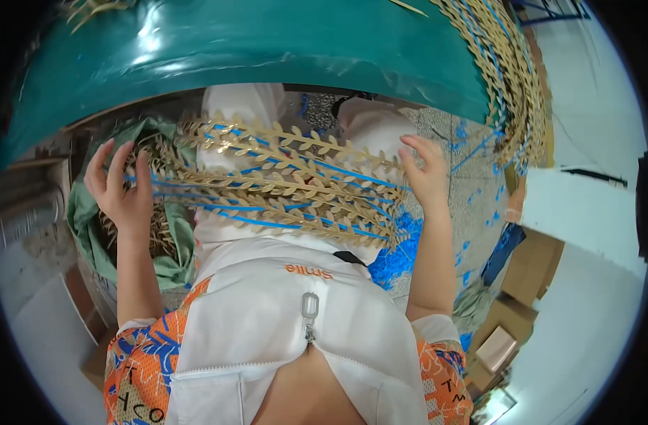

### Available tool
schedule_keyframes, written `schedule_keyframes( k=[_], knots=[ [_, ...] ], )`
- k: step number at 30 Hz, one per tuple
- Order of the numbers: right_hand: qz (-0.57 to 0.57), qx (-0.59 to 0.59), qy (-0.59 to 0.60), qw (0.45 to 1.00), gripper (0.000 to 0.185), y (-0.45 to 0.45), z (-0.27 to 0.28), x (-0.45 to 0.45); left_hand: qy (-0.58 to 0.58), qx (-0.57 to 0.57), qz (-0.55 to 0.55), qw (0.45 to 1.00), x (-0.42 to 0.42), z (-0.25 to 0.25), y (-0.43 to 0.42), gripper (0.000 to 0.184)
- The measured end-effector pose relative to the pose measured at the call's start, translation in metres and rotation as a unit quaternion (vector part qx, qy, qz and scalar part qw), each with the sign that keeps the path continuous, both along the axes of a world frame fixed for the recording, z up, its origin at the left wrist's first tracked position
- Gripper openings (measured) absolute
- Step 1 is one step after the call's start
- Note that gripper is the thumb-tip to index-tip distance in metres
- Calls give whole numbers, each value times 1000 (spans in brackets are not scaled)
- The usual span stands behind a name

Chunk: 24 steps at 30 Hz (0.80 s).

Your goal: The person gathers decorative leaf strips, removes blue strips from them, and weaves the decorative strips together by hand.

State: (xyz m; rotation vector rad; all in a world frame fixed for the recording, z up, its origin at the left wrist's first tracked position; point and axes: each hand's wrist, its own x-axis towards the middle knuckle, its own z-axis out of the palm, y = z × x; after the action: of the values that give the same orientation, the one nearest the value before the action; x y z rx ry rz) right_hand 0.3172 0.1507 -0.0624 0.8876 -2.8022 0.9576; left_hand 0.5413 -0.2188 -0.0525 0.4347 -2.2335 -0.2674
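Here, a long bundle of gold leaf garlands [288, 180] is lying crosswise over the seated person's lap, spanning the space between the two hands, with flat blue strips [256, 223] running among the leaves. The thighs are probably serving as a support, bearing the middle of the strands so that the hands are mainly minding the ends. At the left end the left hand [122, 185] is standing upright with fingers spread wide, the strands reaching its palm side; at the right end the right hand [426, 170] is hovering half open, fingers slightly bent inward, just beside the turned ends. Neither is visibly clasping anything, and whether the strands are pressing against the palms cannot be told. Such a wide stance is likely letting the strands lie stretched and roughly parallel. On the near left a green sack [83, 234] is gaping beside the leg, apparently keeping more leafy strands [161, 237] within reach. On the far side the green-covered table [218, 42] is carrying another garland bundle [515, 92], draping over its right edge, perhaps because its length is hanging straighter there. Blue scraps [402, 255] are littering the floor [472, 180] to the right.
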Motion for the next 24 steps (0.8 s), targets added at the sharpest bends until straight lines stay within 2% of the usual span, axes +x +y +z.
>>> schedule_keyframes(
  k=[3, 6, 8, 10, 11, 13, 14, 15, 16, 17, 18, 20, 21, 23, 24],
  knots=[
    [103, 55, 35, 993, 23, -9, 0, 2, -116, -92, -52, 988, -13, 9, 12, 20],
    [144, 60, 50, 986, 25, -30, 2, 5, -259, -118, -106, 953, -4, -9, 6, 20],
    [177, 86, -34, 980, 22, -38, -5, 0, -325, -83, -53, 941, 12, -39, -17, 19],
    [218, 106, -113, 963, 20, -52, -11, -4, -341, -90, 86, 932, 20, -57, -29, 18],
    [227, 96, -112, 963, 20, -57, -10, -4, -343, -98, 97, 929, 23, -52, -32, 18],
    [156, 3, -234, 960, 17, -55, 1, -4, -181, 83, 33, 979, 4, -18, -4, 16],
    [154, -26, -236, 959, 14, -54, 9, -3, -131, 181, -61, 973, -9, 0, 16, 16],
    [153, -54, -237, 958, 11, -54, 17, -2, -144, 415, -99, 893, -16, 13, 38, 15],
    [156, -58, -234, 958, 11, -54, 25, 2, -184, 635, -155, 734, -24, 25, 56, 18],
    [162, -57, -227, 959, 11, -53, 31, 4, -200, 763, -201, 580, -38, 33, 74, 28],
    [168, -56, -220, 959, 11, -53, 36, 7, -230, 857, -201, 415, -52, 41, 91, 39],
    [207, -42, -173, 962, 12, -55, 49, 13, -136, 937, -150, 284, -65, 22, 115, 42],
    [236, -37, -135, 962, 13, -59, 58, 18, -118, 937, -151, 292, -69, 11, 116, 42],
    [252, -42, -125, 959, 14, -60, 66, 28, 25, 960, -145, 240, -74, -3, 112, 44],
    [252, -46, -123, 959, 16, -61, 68, 30, 36, 959, -147, 241, -73, -2, 109, 44]
  ],
)
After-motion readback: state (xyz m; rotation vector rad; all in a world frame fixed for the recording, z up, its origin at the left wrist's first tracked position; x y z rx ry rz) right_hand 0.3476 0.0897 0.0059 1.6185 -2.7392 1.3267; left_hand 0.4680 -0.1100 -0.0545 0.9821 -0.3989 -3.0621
